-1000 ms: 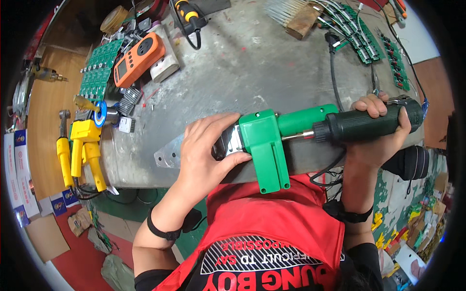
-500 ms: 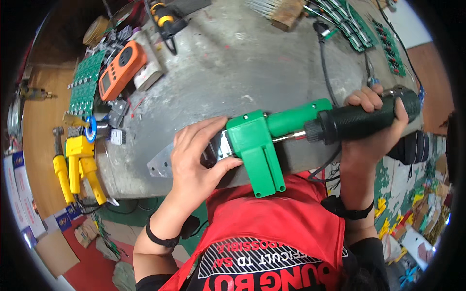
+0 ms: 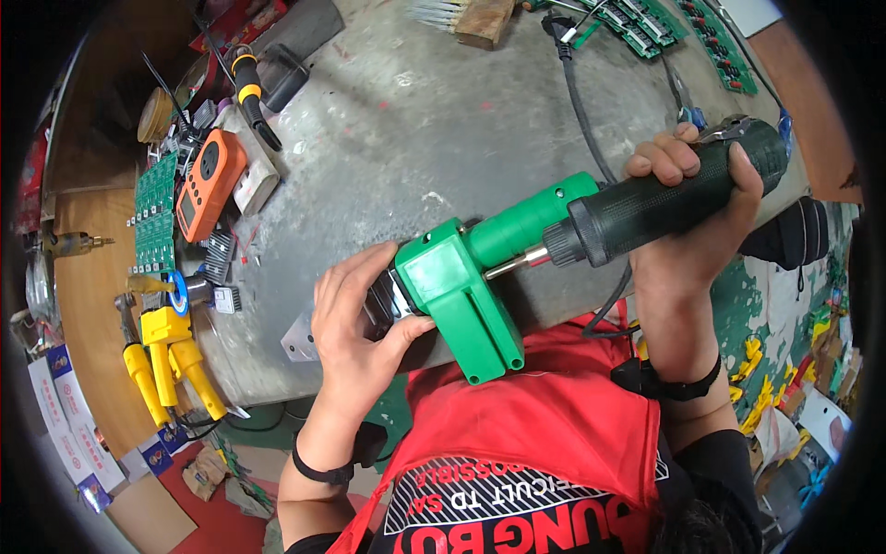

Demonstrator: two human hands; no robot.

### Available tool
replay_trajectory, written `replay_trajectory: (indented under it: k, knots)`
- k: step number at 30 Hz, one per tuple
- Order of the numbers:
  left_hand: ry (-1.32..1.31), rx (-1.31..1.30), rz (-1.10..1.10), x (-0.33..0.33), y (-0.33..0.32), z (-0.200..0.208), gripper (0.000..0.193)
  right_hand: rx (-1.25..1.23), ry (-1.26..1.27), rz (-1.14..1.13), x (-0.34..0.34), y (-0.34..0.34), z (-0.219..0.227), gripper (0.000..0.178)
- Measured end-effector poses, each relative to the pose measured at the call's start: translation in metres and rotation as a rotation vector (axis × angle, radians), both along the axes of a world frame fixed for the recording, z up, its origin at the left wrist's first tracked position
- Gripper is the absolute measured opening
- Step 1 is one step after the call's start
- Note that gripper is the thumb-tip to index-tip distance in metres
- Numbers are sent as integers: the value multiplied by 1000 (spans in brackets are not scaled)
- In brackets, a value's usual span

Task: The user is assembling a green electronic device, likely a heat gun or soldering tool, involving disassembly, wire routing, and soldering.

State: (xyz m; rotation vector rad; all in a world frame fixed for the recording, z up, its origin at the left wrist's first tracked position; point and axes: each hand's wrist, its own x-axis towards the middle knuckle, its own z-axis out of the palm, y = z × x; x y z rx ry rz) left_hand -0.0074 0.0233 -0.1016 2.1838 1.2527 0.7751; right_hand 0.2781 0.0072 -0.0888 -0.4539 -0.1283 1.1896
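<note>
My left hand (image 3: pixel 353 325) is closed round the dark, shiny end of a green plastic tool housing (image 3: pixel 445 270), thumb on the near side and fingers on the far side. The housing has a round barrel and a flat block sticking out toward my body. In my right hand (image 3: pixel 685 226) is a black electric screwdriver (image 3: pixel 637 220), wrapped by the fingers with the thumb on top. Its metal bit (image 3: pixel 515 265) points left and meets the housing beside the barrel; the very tip is hidden. A metal plate (image 3: pixel 297 342) shows behind my left hand.
An orange meter (image 3: pixel 210 185), green circuit boards (image 3: pixel 155 212) and a blue-rimmed spool (image 3: pixel 180 293) lie on the left. Yellow-handled tools (image 3: pixel 166 355) hang at the left bench edge. A yellow-banded black tool (image 3: pixel 247 88), a wooden-ended brush (image 3: pixel 482 23) and a black cable (image 3: pixel 577 88) are farther off.
The view has turned, shifting the bench things. The housing and screwdriver sit a little farther left in the picture and slope more. Both hands keep their hold, and the bit stays at the housing.
</note>
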Motion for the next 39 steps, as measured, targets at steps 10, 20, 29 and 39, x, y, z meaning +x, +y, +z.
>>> replay_trajectory:
  k: [10, 20, 29, 39]
  knots:
    - [53, 2, -30, 0, 0, 1, 67, -72, 28, 7, 10, 1, 15, 39]
    - [196, 89, -32, -3, -11, 13, 66, -638, -2086, -134, 313, 1, 29, 61]
    - [126, 95, -100, -9, -8, 9, 65, -496, -2515, -364, 192, 4, 29, 41]
    - [-69, 110, -89, -10, -13, -13, 65, 307, -2096, 491, -60, 37, 25, 17]
